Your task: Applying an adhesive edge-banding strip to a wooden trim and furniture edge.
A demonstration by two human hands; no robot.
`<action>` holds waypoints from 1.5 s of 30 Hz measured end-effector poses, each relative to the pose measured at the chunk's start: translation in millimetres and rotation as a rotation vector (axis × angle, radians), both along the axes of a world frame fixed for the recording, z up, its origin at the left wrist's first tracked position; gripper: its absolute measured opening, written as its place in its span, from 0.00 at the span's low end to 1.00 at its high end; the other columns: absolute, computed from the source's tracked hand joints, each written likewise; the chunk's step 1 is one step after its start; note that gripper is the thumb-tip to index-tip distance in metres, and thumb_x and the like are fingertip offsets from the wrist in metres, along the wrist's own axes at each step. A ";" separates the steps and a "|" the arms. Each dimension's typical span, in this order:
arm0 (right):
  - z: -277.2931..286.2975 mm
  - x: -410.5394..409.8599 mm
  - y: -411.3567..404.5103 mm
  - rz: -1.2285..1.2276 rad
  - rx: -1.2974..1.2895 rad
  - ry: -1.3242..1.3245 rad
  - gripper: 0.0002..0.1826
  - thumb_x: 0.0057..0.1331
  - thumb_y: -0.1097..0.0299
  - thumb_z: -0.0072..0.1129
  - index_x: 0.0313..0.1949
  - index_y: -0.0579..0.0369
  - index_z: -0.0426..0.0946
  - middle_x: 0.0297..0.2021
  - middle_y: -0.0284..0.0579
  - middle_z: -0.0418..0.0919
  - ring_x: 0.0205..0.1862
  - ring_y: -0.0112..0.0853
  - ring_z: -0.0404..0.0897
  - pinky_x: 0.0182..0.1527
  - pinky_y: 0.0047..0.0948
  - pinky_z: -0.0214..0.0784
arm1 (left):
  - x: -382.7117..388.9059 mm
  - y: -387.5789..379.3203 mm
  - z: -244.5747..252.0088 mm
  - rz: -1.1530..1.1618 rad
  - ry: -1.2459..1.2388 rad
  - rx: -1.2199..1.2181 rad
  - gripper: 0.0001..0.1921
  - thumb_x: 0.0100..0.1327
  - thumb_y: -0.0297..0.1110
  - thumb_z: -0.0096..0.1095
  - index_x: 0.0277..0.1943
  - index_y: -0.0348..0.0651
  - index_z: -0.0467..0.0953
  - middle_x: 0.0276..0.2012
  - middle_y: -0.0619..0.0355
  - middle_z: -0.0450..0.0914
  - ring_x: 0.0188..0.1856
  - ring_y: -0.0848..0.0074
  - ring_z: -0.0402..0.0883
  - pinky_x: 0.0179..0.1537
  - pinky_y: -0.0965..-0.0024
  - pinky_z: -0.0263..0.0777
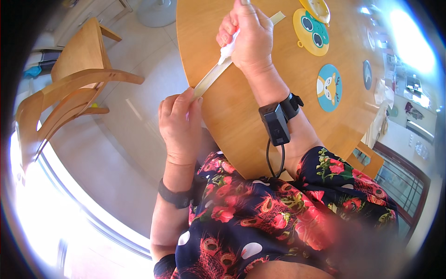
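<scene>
My left hand point(179, 122) pinches the near end of a long, flat, pale strip point(210, 77) between thumb and fingers at the table's edge. The strip runs slantwise away over the wooden table, and its far end shows past my right hand point(250, 36). In that right hand, a white squeeze tube point(229, 48) points nozzle down, its tip at or just above the strip's surface. The fist covers most of the tube and part of the strip. Whether the strip is wood or plastic, I cannot tell.
The wooden table point(237, 115) has a curved edge. On it lie a yellow-green cartoon coaster point(312, 33), a yellow one point(318, 8) overlapping it, and a blue deer coaster point(329, 87). A wooden chair point(80, 59) stands at left. A cabled black device point(275, 123) sits by my right wrist.
</scene>
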State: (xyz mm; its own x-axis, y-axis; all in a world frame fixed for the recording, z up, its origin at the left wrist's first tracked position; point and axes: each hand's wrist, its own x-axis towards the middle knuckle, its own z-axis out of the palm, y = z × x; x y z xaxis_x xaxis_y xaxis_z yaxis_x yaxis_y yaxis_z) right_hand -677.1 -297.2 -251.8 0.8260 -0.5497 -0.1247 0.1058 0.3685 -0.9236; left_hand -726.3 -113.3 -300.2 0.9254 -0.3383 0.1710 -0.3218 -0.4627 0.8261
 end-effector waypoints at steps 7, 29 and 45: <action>-2.8 -5.4 -7.9 0.065 0.075 -0.118 0.18 0.74 0.58 0.45 0.25 0.50 0.64 0.16 0.34 0.62 0.15 0.23 0.63 0.19 0.22 0.58 | 0.3 -1.6 -0.8 0.014 0.004 -0.006 0.08 0.59 0.25 0.65 0.43 0.42 0.81 0.35 0.54 0.79 0.39 0.66 0.78 0.41 0.67 0.73; 4.1 -2.8 7.3 0.020 -0.044 -0.051 0.11 0.74 0.62 0.47 0.33 0.51 0.67 0.17 0.29 0.62 0.15 0.17 0.61 0.16 0.17 0.56 | -0.9 -2.8 -0.2 0.021 0.024 -0.011 0.09 0.60 0.25 0.66 0.43 0.42 0.81 0.37 0.56 0.80 0.40 0.68 0.78 0.42 0.68 0.73; 6.9 -5.8 23.3 0.137 -0.262 -0.057 0.15 0.76 0.62 0.41 0.32 0.56 0.66 0.16 0.31 0.63 0.14 0.18 0.62 0.16 0.17 0.56 | -0.5 -4.3 -3.4 0.017 -0.009 -0.015 0.12 0.55 0.24 0.67 0.43 0.42 0.81 0.36 0.55 0.80 0.40 0.63 0.77 0.43 0.62 0.73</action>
State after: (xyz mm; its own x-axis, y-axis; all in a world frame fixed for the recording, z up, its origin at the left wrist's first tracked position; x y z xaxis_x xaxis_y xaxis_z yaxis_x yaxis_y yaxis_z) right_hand -682.8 -273.8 -244.8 0.8964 -0.4398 0.0551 0.1259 0.1333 -0.9830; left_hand -726.7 -117.6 -303.6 0.9293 -0.3199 0.1845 -0.3216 -0.4556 0.8301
